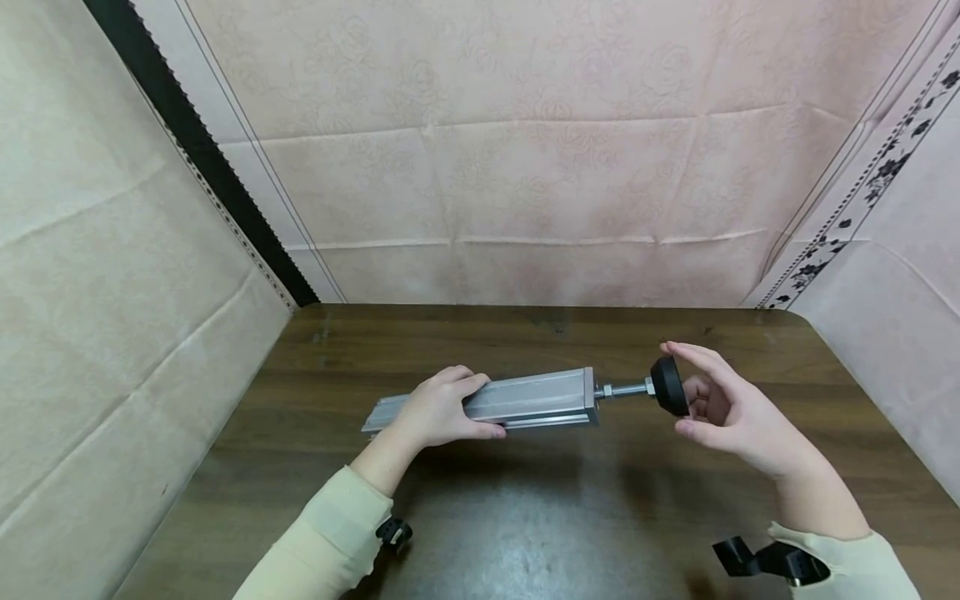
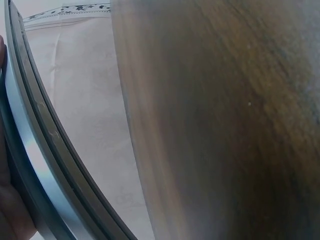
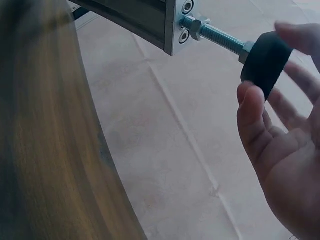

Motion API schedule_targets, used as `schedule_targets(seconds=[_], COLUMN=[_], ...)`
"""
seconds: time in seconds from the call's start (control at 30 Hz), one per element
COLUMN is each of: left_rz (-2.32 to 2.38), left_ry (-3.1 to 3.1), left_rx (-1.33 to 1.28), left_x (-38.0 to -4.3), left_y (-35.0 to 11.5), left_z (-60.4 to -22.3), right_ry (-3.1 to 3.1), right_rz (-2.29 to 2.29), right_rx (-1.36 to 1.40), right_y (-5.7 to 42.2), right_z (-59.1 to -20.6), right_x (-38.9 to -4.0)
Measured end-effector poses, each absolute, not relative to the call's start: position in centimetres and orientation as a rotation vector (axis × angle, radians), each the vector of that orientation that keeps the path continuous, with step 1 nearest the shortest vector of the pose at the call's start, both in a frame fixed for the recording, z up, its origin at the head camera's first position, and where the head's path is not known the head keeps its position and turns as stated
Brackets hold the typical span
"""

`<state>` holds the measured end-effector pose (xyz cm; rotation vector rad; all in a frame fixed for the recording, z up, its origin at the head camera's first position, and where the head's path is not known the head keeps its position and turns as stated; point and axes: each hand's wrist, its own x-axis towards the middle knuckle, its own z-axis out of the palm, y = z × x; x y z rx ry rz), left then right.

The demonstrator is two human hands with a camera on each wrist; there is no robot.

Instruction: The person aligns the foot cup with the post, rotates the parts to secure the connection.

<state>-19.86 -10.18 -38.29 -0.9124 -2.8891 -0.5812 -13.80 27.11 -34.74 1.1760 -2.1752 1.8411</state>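
My left hand [image 1: 448,408] grips a silver aluminium profile [image 1: 536,396] near its middle, fingers over the top and thumb along the near side. The profile is held roughly level above the table. From its right end, an end plate [image 3: 175,25] with screws, comes a threaded rod [image 3: 222,40] with hex nuts. A round black levelling foot [image 1: 669,387] sits on the rod's tip. My right hand [image 1: 738,417] pinches this foot by its rim between thumb and fingers. In the left wrist view, the grooved side of the profile [image 2: 45,130] runs along the left, with only part of the hand showing.
Beneath the hands lies a brown wood-grain table [image 1: 525,517]. Pale patterned cloth [image 1: 525,183] hangs behind it, with more cloth at the left and right sides. Black mounts [image 1: 772,560] are worn at the wrists.
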Motion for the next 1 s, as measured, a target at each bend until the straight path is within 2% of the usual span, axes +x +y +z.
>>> schedule_targets(seconds=[0.17, 0.67, 1.0], left_rz=[-0.576, -0.542, -0.553], left_ry=[-2.889, -2.873, -2.897], left_rx=[-0.911, -0.938, -0.912], left_x=[-19.93, -19.67, -19.67], left_y=[-10.29, -10.26, -10.34], left_z=[-38.24, -38.15, -38.23], right_ry=[-2.075, -2.382, -2.265], right_rz=[1.903, 1.736, 1.827], right_rx=[1.308, 0.806, 1.015], right_y=[27.14, 27.03, 26.77], right_z=[-34.98, -34.13, -34.16], right_x=[-14.09, -13.23, -13.57])
